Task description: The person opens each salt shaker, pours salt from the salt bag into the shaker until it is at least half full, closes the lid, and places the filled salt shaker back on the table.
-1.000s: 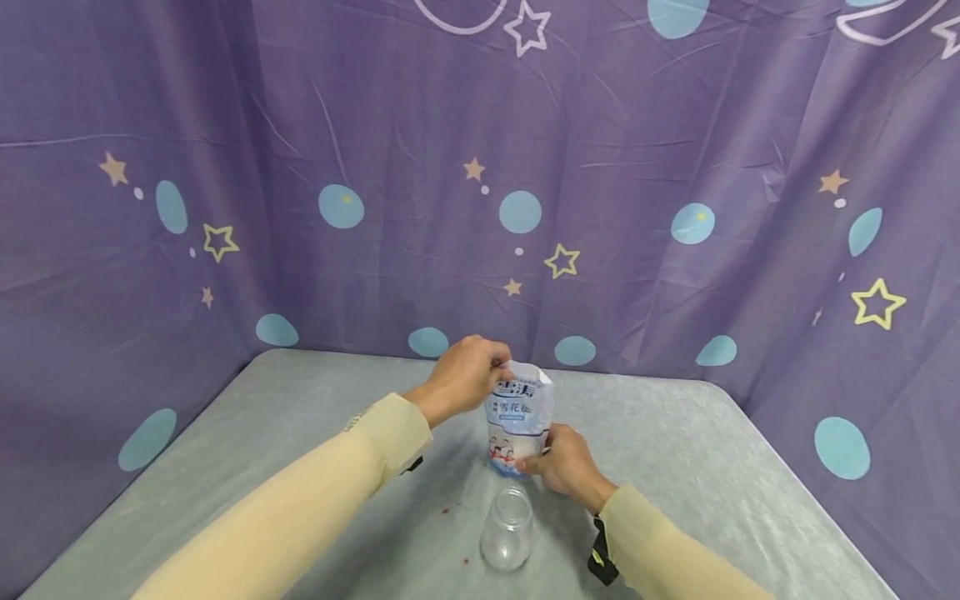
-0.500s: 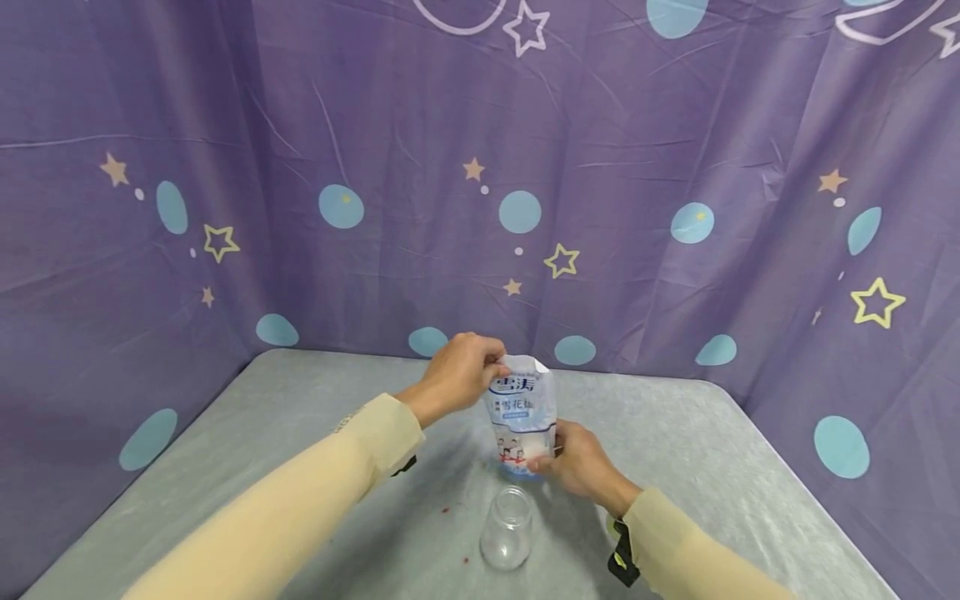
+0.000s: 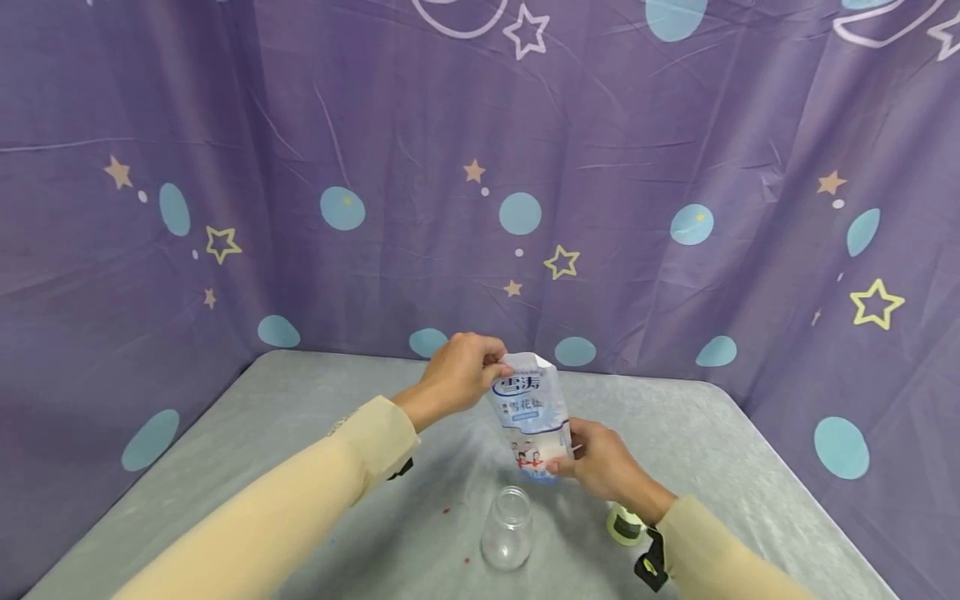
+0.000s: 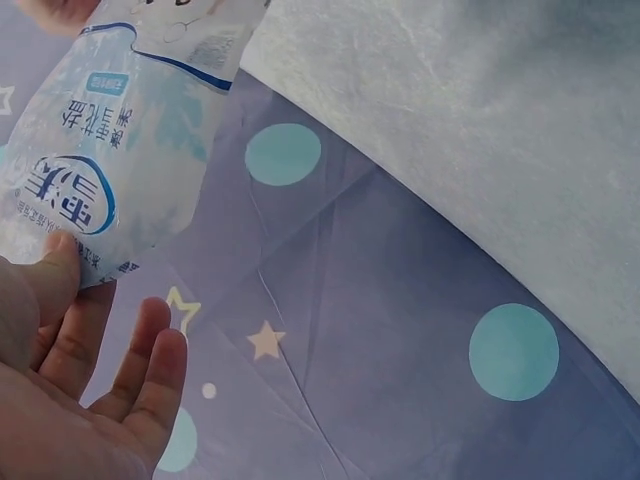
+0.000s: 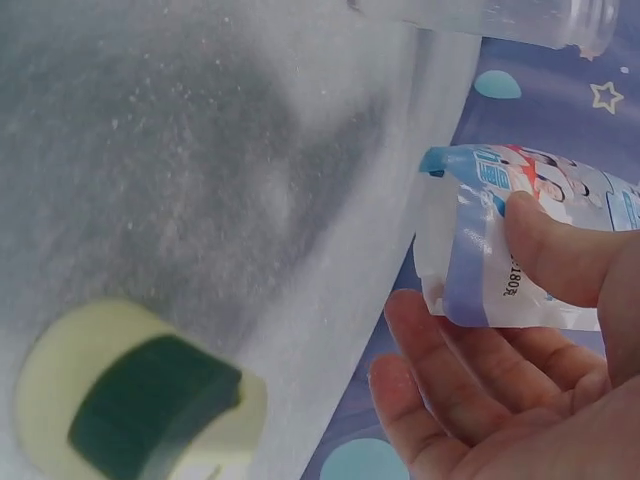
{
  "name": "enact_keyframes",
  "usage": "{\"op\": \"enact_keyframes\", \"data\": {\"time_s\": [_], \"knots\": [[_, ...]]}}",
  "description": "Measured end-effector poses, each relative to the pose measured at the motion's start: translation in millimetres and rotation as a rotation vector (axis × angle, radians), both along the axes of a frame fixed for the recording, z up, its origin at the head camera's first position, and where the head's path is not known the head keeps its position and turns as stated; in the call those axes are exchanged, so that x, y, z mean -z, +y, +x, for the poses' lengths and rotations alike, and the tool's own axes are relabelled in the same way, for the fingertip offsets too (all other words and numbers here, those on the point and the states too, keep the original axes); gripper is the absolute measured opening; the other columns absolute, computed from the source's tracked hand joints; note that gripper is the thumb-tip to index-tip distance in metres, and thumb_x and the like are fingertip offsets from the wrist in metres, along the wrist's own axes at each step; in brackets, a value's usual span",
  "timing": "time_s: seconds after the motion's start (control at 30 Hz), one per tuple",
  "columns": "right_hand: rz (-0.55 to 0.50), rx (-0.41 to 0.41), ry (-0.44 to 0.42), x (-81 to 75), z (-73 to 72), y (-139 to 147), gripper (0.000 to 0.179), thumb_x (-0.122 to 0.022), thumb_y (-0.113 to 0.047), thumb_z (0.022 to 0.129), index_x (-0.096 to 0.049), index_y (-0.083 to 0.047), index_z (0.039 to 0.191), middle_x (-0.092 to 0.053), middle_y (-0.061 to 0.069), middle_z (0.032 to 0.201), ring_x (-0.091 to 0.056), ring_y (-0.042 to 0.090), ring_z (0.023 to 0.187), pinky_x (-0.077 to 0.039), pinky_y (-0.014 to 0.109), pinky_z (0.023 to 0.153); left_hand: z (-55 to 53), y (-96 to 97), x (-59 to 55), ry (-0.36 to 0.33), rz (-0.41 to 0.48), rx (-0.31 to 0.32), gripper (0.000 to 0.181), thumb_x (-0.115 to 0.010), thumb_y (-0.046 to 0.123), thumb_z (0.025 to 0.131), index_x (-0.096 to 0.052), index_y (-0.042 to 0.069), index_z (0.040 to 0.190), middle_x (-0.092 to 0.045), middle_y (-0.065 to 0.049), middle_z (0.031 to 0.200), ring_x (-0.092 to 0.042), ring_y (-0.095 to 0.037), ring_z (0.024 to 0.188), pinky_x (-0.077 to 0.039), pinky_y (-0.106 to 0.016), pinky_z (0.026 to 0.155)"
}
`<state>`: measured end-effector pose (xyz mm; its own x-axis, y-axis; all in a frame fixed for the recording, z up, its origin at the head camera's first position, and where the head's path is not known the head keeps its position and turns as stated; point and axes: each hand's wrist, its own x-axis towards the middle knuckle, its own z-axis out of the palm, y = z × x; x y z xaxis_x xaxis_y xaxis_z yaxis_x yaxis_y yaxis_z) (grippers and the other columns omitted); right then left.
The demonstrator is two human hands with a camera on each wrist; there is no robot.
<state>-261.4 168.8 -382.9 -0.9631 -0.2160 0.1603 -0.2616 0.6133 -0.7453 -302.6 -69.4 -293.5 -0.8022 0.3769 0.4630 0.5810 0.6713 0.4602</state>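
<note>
A white-and-blue salt bag (image 3: 531, 412) is held between my two hands above the table, its lower end swung to the right. My left hand (image 3: 461, 371) pinches the upper left corner; in the left wrist view the thumb presses the bag (image 4: 110, 170) and two fingers stand off it. My right hand (image 3: 600, 462) grips the lower right side, thumb in front and fingers behind. The right wrist view shows the bag's bottom end (image 5: 465, 240) past the thumb. Nearer to me stands a clear jar (image 3: 507, 533) with an uncovered mouth, just below the bag.
A pale yellow round object with a dark green patch (image 5: 140, 400) lies on the grey table (image 3: 720, 467) beside my right wrist. Small red specks (image 3: 446, 511) dot the cloth left of the jar. A purple patterned curtain (image 3: 420, 208) hangs behind the table.
My right hand has moved right with the bag's lower end, tilting the bag. My left hand has shifted slightly left. The pale yellow object has come into view; the jar has stayed put.
</note>
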Motion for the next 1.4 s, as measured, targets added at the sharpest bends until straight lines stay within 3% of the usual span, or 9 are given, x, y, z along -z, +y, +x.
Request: {"op": "enact_keyframes", "data": {"time_s": [0.4,0.77,1.07,1.4], "knots": [[0.024,-0.054,-0.021,-10.9,9.6,17.3,0.039,-0.086,-0.009,0.081,-0.07,-0.004,0.116,-0.073,0.003,0.093,-0.069,0.017,0.079,-0.055,0.036,0.071,7.4,1.3,-1.8,-0.016,0.008,0.007,0.013,-0.08,0.024,0.09,-0.073,0.02,0.079,-0.068,0.009,0.072,-0.054,-0.012,0.066,-0.045,-0.03,0.064],[0.054,-0.069,-0.039,-19.3,15.8,31.1,0.036,-0.086,-0.013,0.083,-0.071,-0.004,0.115,-0.076,0.003,0.096,-0.07,0.016,0.085,-0.055,0.034,0.072,13.9,1.3,0.5,-0.019,0.031,0.037,0.015,-0.08,0.023,0.09,-0.073,0.02,0.077,-0.071,0.009,0.074,-0.05,-0.01,0.06,-0.042,-0.027,0.058],[0.055,-0.165,-0.017,-24.3,18.1,42.6,0.029,-0.084,-0.011,0.084,-0.071,-0.003,0.108,-0.074,0.002,0.089,-0.068,0.016,0.079,-0.052,0.029,0.067,21.8,-1.0,2.1,-0.049,0.016,0.044,0.02,-0.079,0.024,0.09,-0.07,0.019,0.074,-0.071,0.011,0.076,-0.038,-0.008,0.051,-0.034,-0.024,0.052],[0.048,-0.236,-0.034,-30.5,21.1,57.0,0.026,-0.083,-0.011,0.085,-0.071,-0.004,0.106,-0.073,0.002,0.089,-0.069,0.017,0.079,-0.053,0.028,0.067,29.4,-0.3,3.7,-0.037,0.009,0.063,0.018,-0.08,0.024,0.09,-0.071,0.02,0.075,-0.068,0.015,0.074,-0.04,-0.006,0.054,-0.037,-0.025,0.054]]}}
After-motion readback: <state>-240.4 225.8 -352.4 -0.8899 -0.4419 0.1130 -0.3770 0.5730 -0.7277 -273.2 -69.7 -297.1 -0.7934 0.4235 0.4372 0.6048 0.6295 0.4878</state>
